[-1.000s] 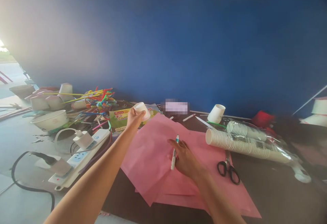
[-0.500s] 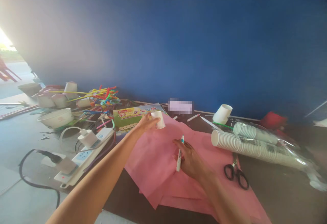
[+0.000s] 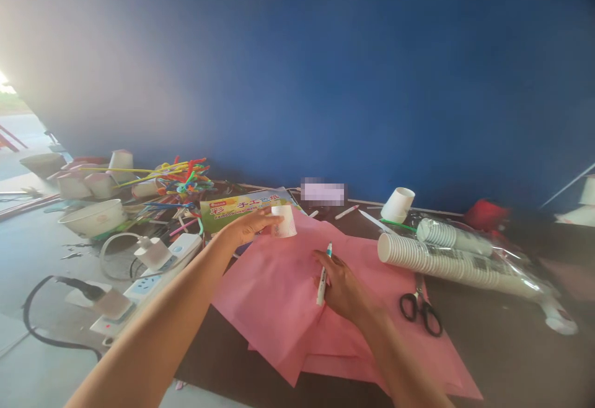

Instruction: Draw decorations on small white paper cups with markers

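A white paper cup [image 3: 285, 223] stands mouth down on the far part of a pink paper sheet [image 3: 264, 290]. My left hand [image 3: 253, 223] is closed around its left side, and faint marks show on the cup near the fingers. Held in my right hand [image 3: 341, 284] is a white marker [image 3: 321, 285] with a teal tip end pointing up and away. That hand hovers over or rests on the pink paper; I cannot tell which. Black-handled scissors [image 3: 421, 313] lie on the paper to the right of it.
Sleeved paper cups [image 3: 446, 262] and another upturned cup [image 3: 398, 204] are on the right. Behind my left hand lies a coloured-paper pack [image 3: 218, 209]. At left are a power strip [image 3: 147, 284], a bowl [image 3: 93, 217] and pipe cleaners [image 3: 188, 175].
The cup has gone from slightly tilted to upright, with my left hand still around it. The pink sheet has shifted a little. The view has turned slightly to the right.
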Demonstrator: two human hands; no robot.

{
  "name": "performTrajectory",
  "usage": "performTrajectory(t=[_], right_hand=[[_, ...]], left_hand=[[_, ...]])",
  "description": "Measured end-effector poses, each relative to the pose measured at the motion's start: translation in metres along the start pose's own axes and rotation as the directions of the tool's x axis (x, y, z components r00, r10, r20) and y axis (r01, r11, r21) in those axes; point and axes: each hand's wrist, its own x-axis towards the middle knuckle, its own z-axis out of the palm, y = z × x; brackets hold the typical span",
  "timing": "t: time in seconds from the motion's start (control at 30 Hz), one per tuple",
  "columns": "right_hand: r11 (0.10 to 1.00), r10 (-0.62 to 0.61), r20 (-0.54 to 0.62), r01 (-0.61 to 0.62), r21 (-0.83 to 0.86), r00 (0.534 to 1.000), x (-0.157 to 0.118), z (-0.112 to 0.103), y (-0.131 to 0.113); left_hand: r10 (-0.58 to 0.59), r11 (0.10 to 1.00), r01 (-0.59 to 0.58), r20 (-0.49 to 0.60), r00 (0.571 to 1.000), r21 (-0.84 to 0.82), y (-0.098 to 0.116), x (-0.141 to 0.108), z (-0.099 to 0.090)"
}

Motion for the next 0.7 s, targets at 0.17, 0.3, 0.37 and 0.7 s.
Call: performTrajectory(t=[0.17, 0.3, 0.37, 0.7], right_hand=[[0.999, -0.04, -0.06, 0.042, 0.024, 0.997, 0.0, 0.003, 0.004], [0.997, -0.054, -0.159, 0.061, 0.038, 0.986, 0.0, 0.009, 0.011], [0.997, -0.051, -0.181, 0.059, 0.041, 0.982, 0.0, 0.01, 0.012], [0.994, -0.057, -0.275, 0.079, 0.072, 0.96, 0.003, 0.008, 0.01]], left_hand=[[-0.136, 0.99, 0.139, 0.183, 0.974, -0.004, 0.008, -0.007, 0.0], [0.02, 0.997, -0.032, 0.169, 0.985, 0.068, 0.017, -0.008, 0.002], [0.086, 0.988, -0.103, 0.148, 0.985, 0.112, 0.016, -0.008, 0.002], [0.209, 0.951, -0.232, 0.13, 0.969, 0.205, 0.001, -0.026, 0.025]])
